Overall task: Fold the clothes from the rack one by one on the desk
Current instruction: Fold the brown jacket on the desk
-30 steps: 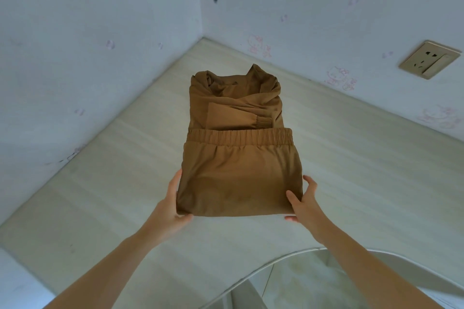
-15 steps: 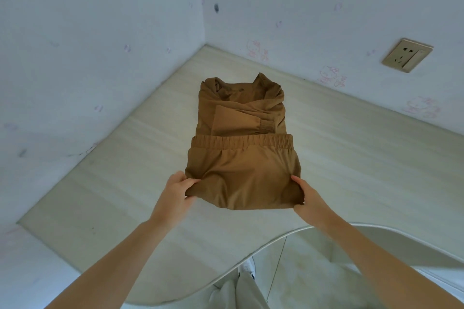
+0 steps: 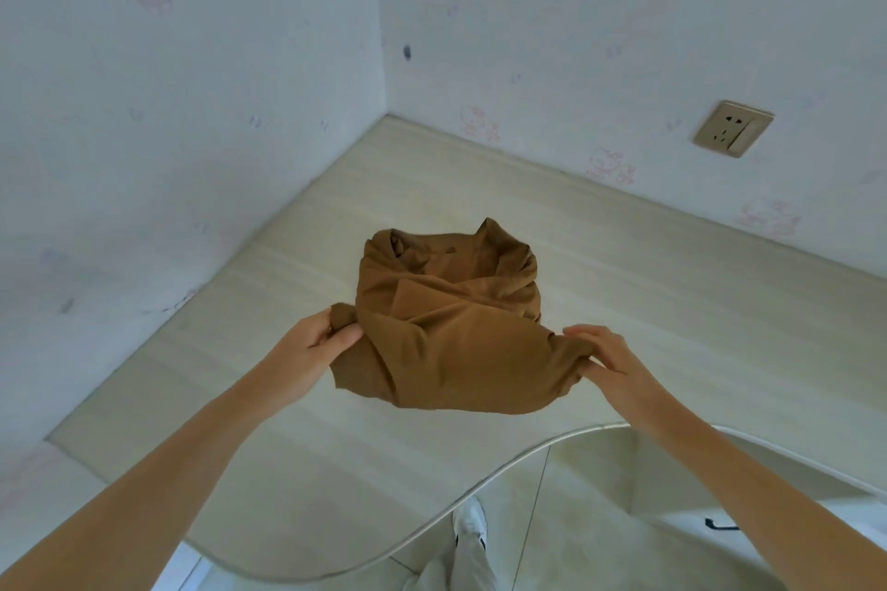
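A brown garment [image 3: 451, 326] lies partly folded on the pale wooden tabletop [image 3: 672, 312], near the corner where 2 walls meet. Its far part sits bunched on the surface with a collar-like opening at the top, while the near edge is lifted off the wood and drawn up over the rest.

The left hand [image 3: 312, 343] pinches the garment's near left corner, thumb and fingers curled round a small tuck of cloth. The right hand [image 3: 602, 358] grips the near right corner, fingers bent over the top of the fabric and the cloth gathered into creases under them. Both bare forearms reach in from the bottom of the view.

On the right wall a beige socket plate [image 3: 732, 128] sits above the tabletop. Faint pink cartoon prints [image 3: 609, 166] dot the wallpaper. The tabletop's front edge curves, and below it a light trouser leg and a white shoe [image 3: 470, 523] show over the floor.
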{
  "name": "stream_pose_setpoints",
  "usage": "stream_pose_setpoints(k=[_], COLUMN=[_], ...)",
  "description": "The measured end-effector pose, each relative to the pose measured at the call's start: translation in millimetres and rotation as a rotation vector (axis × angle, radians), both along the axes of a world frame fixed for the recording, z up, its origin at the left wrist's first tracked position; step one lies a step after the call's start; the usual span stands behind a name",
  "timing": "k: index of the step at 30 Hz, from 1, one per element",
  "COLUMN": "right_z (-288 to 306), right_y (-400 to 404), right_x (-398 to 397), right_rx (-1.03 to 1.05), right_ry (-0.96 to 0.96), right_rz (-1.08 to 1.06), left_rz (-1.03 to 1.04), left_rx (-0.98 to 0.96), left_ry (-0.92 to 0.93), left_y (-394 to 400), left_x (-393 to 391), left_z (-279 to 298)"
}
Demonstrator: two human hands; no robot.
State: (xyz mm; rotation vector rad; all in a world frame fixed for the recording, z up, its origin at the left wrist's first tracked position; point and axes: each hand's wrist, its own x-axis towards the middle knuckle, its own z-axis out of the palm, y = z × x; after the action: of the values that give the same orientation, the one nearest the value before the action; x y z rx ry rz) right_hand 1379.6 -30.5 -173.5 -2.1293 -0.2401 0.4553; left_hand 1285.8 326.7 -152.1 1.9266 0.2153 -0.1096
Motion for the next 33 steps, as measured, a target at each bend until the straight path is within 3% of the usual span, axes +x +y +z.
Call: stream_pose_setpoints(k=[3, 11, 17, 20, 22, 27, 33], right_z=[13, 0, -41, -62, -71, -94, -118], right_y=[16, 59, 87, 93, 97, 111, 115], right_x=[13, 114, 194, 221, 232, 250, 252], right_rx=[0.097, -0.086, -0.214, -0.292, -0.346, -0.546, -0.688], right_ry=[0.034, -0.117, -0.057, -0.025, -0.006, -0.023, -0.041], right_rz=[-0.087, -0.257, -0.342, -0.389, -0.392, -0.330, -0.266], left_rz=[0.079, 0.351, 0.651, 0.654, 0.629, 0.678, 0.673], left_rx=[0.024, 0.176, 0.131, 0.067, 0.196, 0.598, 0.697], left_ry=[-0.052, -0.027, 0.176, 0.310, 0.347, 0.236, 0.286], left_y=[-1, 7, 15, 7, 0, -11, -17], left_x=[19, 122, 186, 199, 202, 200, 198], left_z=[0, -22, -48, -60, -71, -104, -134])
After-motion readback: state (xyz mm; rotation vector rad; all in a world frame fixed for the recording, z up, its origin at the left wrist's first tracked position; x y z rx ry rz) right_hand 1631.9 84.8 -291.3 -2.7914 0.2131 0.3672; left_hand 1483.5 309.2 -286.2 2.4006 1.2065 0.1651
